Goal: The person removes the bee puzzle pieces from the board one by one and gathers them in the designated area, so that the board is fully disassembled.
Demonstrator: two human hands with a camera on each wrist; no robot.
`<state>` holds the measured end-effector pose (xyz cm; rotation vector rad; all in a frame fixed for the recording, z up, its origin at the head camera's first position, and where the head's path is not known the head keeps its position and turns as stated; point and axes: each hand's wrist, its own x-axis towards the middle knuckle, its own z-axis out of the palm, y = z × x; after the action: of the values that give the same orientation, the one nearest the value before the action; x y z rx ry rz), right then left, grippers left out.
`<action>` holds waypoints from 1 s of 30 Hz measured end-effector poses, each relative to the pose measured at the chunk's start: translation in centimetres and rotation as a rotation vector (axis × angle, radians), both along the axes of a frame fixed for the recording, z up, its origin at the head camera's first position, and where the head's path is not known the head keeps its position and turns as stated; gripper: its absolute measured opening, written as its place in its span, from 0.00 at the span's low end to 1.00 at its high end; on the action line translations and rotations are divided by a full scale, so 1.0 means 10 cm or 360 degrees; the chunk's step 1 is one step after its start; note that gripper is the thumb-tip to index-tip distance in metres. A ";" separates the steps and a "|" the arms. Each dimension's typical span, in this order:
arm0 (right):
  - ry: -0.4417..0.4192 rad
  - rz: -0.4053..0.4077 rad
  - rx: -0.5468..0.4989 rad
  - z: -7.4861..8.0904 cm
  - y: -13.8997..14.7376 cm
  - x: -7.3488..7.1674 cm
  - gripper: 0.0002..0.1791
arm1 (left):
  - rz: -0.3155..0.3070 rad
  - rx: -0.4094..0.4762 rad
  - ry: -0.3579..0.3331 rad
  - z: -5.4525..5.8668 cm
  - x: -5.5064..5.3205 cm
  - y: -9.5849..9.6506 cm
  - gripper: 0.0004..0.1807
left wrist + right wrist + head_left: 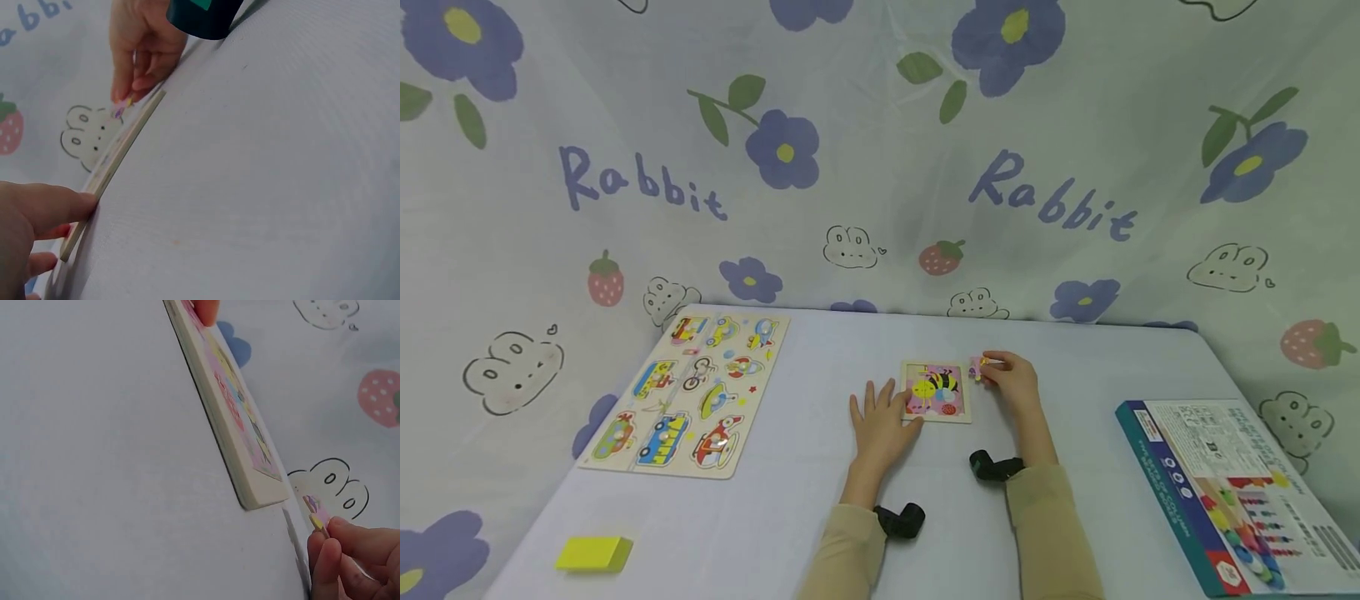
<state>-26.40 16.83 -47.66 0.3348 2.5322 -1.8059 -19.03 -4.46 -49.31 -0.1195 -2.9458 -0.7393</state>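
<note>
A small square jigsaw puzzle (936, 392) with a bee picture lies in a pale wooden frame (226, 459) in the middle of the table. My left hand (882, 425) rests at its left side with fingers spread, the thumb (65, 209) touching the frame's near edge. Just right of the frame, my right hand (1015, 385) pinches a small pink jigsaw piece (977, 368) between thumb and fingertips. Purple and yellow show on the jigsaw piece (317, 511) in the right wrist view; whether it is a single piece I cannot tell.
A wooden vehicle puzzle board (688, 396) lies at the left. Nearer the front left is a yellow block (593, 554). A large flat toy box (1240, 492) occupies the right side. Behind the table hangs a printed cloth (880, 167).
</note>
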 end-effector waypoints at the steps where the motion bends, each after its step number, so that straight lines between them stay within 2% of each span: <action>1: -0.0009 -0.0018 -0.0011 0.00 0.01 0.01 0.19 | -0.0003 0.0004 0.0001 0.00 0.00 0.00 0.26; 14: -0.0055 -0.0090 -0.0039 -0.01 0.05 0.04 0.18 | -0.0008 0.0030 0.0000 -0.05 -0.01 -0.01 0.27; 30: -0.0016 -0.0097 0.0100 -0.03 0.04 0.06 0.16 | -0.0025 0.0015 -0.0002 -0.02 0.01 0.00 0.27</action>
<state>-25.84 17.27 -47.99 0.4258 2.6037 -1.7425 -18.93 -4.48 -49.56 -0.1419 -2.9452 -0.7556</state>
